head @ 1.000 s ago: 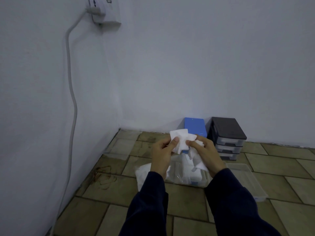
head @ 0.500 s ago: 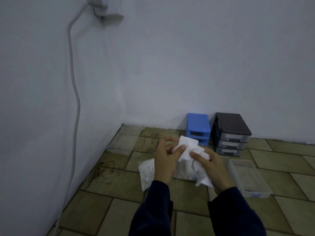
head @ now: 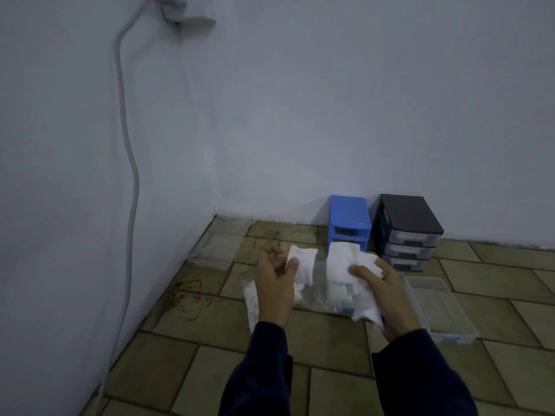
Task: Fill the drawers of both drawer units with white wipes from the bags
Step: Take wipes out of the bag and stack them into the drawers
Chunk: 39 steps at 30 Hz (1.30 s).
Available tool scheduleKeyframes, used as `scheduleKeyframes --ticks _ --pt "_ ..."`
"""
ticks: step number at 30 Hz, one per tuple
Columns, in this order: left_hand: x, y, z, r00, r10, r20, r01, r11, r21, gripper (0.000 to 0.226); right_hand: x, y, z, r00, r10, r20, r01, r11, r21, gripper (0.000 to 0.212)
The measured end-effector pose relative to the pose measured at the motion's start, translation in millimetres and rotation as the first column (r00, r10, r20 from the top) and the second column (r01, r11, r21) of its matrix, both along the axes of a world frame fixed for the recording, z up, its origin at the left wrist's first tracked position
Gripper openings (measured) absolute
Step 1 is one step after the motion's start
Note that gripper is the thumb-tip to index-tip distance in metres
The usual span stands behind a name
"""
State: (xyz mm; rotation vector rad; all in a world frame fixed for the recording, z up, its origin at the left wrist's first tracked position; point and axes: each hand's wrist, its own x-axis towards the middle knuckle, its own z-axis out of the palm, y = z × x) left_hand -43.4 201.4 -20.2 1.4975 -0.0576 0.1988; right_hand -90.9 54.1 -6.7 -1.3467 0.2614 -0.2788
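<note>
My left hand [head: 274, 283] pinches one folded white wipe [head: 303, 262] between thumb and fingers. Beside it, my right hand [head: 383, 291] grips a bunch of white wipes [head: 345, 261] that hangs down past the palm. Both hands hover above a clear plastic bag [head: 322, 291] lying on the tiled floor. The blue drawer unit [head: 348, 217] stands against the far wall with an open slot showing. Right of it stands the black drawer unit [head: 408, 232], its three clear drawers pushed in.
A clear drawer [head: 435, 307] with a blue front lies pulled out on the floor to the right. Another clear bag [head: 220, 247] lies by the left wall. A grey cable [head: 130, 181] hangs down the left wall from a socket.
The hands have drawn apart: the single wipe has come away in my left hand while the bunch stays in my right. The camera has tilted down slightly.
</note>
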Motion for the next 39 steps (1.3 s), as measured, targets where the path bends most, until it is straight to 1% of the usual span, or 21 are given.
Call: scheduleKeyframes --ticks 2,5,6,8,10,13,16,18,21,26,28,30,33,36,39 --pt "0.5 1.9 -2.5 1.0 0.001 0.01 -0.001 1.0 0.02 0.014 -0.1 0.9 0.3 1.0 -0.01 -0.007 0.01 1.0 0.024 0.017" --pt "-2.0 2.4 -4.0 0.997 -0.073 0.016 0.072 0.995 0.071 0.042 0.2 3.5 0.9 1.0 0.007 -0.01 -0.006 0.999 0.047 0.018" --pt "-3.0 1.8 -3.5 0.995 -0.098 0.006 0.098 0.993 0.06 0.045 0.1 4.8 1.3 1.0 0.013 -0.01 -0.012 0.999 0.05 0.019" --pt "-5.2 -0.8 -2.4 0.991 -0.131 -0.006 0.131 0.99 0.046 0.035 0.3 6.7 2.0 1.0 0.014 -0.022 -0.013 0.998 0.062 0.021" --pt "-6.2 -2.2 -2.4 0.99 -0.141 -0.002 0.141 0.988 0.062 0.025 0.3 6.7 1.8 0.999 0.0 -0.05 0.004 0.996 0.088 0.022" --pt "-6.7 -0.7 0.0 0.992 -0.125 0.01 0.124 0.99 0.068 0.028 -0.4 4.7 2.6 0.996 -0.011 -0.089 0.021 0.994 0.105 0.013" --pt "-7.1 0.7 2.8 0.991 -0.132 -0.008 0.133 0.99 0.045 0.027 -0.3 2.9 2.8 0.995 -0.017 -0.098 0.027 0.994 0.102 0.011" --pt "-6.8 1.1 3.4 0.989 -0.145 -0.03 0.146 0.989 0.028 0.026 -0.5 2.0 2.2 0.995 -0.021 -0.102 0.033 0.992 0.119 0.012" --pt "-6.1 1.9 3.7 0.982 -0.179 -0.061 0.177 0.984 -0.026 0.025 -0.3 1.5 2.1 0.992 -0.019 -0.125 0.037 0.989 0.142 0.02" --pt "-3.5 1.0 1.3 0.972 -0.217 -0.093 0.207 0.973 -0.104 0.031 -2.2 2.2 5.4 0.995 0.029 -0.099 -0.012 0.985 0.173 0.018" --pt "-2.8 -0.6 -0.3 0.968 -0.242 -0.067 0.233 0.966 -0.113 0.036 -3.0 3.2 6.6 0.994 0.069 -0.08 -0.056 0.986 0.158 0.015" --pt "-3.6 -1.7 -1.6 0.969 -0.244 -0.04 0.24 0.967 -0.09 0.037 -3.3 4.5 6.9 0.993 0.094 -0.07 -0.083 0.987 0.139 0.013" --pt "-5.8 -2.0 -1.8 0.959 -0.282 -0.016 0.281 0.959 -0.046 0.031 -3.8 6.9 7.6 0.991 0.125 -0.05 -0.12 0.989 0.082 0.019" --pt "-9.0 -2.9 0.4 0.954 -0.293 -0.067 0.293 0.956 -0.009 0.031 -2.9 8.8 6.1 0.992 0.107 -0.065 -0.106 0.994 0.013 0.034" --pt "-9.2 -5.1 0.2 0.95 -0.297 -0.096 0.301 0.953 0.035 0.029 -1.9 8.9 3.7 0.99 0.1 -0.096 -0.106 0.993 -0.055 0.028"
